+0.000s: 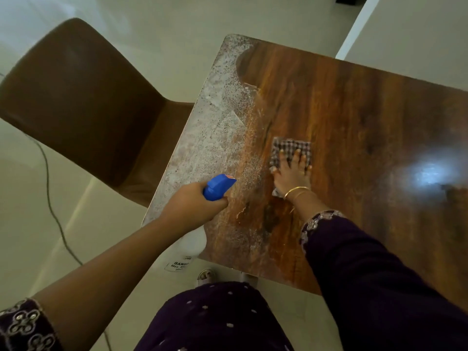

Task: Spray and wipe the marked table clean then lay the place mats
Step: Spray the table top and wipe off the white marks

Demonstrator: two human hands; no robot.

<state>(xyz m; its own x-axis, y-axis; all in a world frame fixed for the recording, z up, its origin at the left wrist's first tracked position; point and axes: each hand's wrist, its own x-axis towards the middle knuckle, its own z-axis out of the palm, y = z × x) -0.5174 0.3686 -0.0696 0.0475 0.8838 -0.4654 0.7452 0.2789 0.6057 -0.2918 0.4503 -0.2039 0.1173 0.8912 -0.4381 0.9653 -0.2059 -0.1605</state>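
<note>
A dark wooden table (354, 117) fills the right of the head view. A wide band of white powdery marks (217, 117) runs along its left edge. My left hand (192, 206) grips a spray bottle (218, 186) by its blue head, over the table's near left edge; the clear bottle body hangs below my hand. My right hand (291, 171) presses flat on a checked cloth (291, 148) lying on the wood just right of the marks. No place mats are in view.
A brown chair (83, 102) stands close against the table's left side. A thin cable (54, 214) trails over the pale floor at the left. A white wall or counter (410, 34) rises beyond the table's far right corner.
</note>
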